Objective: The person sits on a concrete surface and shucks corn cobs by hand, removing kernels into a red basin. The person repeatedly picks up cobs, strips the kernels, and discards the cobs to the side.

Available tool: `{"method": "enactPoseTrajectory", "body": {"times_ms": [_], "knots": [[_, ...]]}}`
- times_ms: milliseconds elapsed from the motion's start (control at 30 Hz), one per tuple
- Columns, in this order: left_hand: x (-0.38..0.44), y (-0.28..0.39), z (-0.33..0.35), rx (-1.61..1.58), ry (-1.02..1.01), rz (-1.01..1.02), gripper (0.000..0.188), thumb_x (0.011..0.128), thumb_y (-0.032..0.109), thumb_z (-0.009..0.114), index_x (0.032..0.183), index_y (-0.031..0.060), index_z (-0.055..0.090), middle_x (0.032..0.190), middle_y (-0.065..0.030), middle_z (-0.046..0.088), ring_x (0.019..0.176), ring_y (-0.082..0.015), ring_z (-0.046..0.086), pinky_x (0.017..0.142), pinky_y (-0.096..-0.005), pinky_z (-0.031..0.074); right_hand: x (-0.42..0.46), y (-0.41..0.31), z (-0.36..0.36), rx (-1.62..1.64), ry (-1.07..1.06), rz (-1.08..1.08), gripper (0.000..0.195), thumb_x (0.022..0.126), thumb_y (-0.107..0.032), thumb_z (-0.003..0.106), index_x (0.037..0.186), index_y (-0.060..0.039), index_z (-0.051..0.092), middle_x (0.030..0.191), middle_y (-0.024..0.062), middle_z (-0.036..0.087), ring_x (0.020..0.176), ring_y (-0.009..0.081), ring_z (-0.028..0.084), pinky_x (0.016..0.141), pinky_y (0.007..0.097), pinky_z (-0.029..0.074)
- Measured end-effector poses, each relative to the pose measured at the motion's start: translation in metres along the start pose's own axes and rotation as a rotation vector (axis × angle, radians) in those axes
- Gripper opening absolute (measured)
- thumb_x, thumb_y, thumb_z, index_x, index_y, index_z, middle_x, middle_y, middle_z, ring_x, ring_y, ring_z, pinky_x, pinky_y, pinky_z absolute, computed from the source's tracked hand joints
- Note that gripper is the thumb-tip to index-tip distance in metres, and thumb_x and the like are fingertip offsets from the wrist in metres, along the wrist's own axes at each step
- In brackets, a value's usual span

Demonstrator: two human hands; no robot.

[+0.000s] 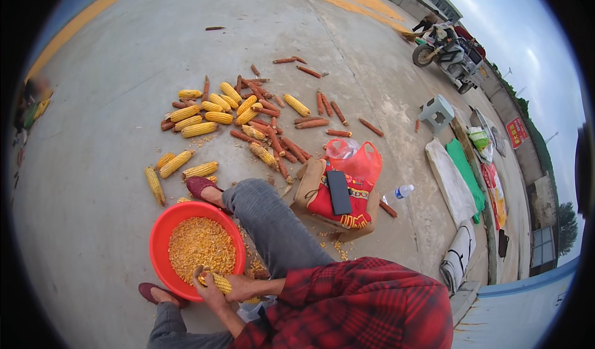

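Observation:
An ear of yellow corn (221, 282) lies between my hands, over the near rim of a red plastic basin (158, 251). My left hand (213, 295) wraps around its far part, and my right hand (241, 287) grips the end closer to my body. Loose corn kernels (202, 244) fill much of the basin, which stands on the concrete between my feet. Part of another yellow ear (253, 299) shows just below my right wrist. My fingers hide some of the held ear's surface.
Beyond the basin lie yellow ears (200, 129) and stripped reddish cobs (283, 146). Beside my right leg, a phone (339, 192) rests on a red cloth-topped seat near a water bottle (398, 193). A stool (437, 113), sacks (450, 179) and a cargo tricycle (448, 54) stand farther right.

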State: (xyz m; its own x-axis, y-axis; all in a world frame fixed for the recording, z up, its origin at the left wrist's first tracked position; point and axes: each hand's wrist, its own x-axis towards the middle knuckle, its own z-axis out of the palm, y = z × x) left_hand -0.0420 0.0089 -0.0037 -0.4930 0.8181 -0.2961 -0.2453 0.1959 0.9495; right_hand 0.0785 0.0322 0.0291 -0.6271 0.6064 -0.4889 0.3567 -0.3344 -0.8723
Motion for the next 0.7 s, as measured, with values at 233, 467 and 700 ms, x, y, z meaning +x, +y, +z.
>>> {"method": "enactPoseTrajectory", "body": {"times_ms": [233,467,700], "knots": [[-0.005,0.003,0.001,-0.196,-0.045,-0.172,0.039,0.084,0.006,0.049,0.122,-0.0011,0.045,0.115,-0.0128,0.052,0.105,-0.022,0.05,0.089,-0.032,0.042,-0.02,-0.026,-0.004,-0.028,0.095,0.044,0.049,0.063,-0.021,0.07,0.104,0.002,0.057,0.085,0.0176,0.065,0.075,0.0269,0.064,0.063,0.0352,0.052],[-0.008,-0.002,0.016,-0.044,-0.044,-0.034,0.05,0.08,0.004,0.048,0.129,-0.0028,0.042,0.124,-0.014,0.046,0.112,-0.0252,0.046,0.097,-0.0343,0.036,-0.015,-0.016,-0.007,0.051,0.056,0.204,0.061,0.063,-0.022,0.072,0.117,-0.0024,0.052,0.077,0.0152,0.065,0.065,0.0232,0.064,0.055,0.0337,0.05],[-0.003,-0.008,0.016,0.213,-0.059,0.118,0.036,0.084,0.007,0.049,0.119,-0.0008,0.048,0.116,-0.0122,0.051,0.101,-0.0211,0.052,0.087,-0.0303,0.043,-0.018,-0.015,-0.011,-0.03,0.141,0.172,0.06,0.062,-0.029,0.074,0.112,-0.001,0.057,0.088,0.0162,0.066,0.077,0.0253,0.066,0.066,0.0351,0.051]]}}
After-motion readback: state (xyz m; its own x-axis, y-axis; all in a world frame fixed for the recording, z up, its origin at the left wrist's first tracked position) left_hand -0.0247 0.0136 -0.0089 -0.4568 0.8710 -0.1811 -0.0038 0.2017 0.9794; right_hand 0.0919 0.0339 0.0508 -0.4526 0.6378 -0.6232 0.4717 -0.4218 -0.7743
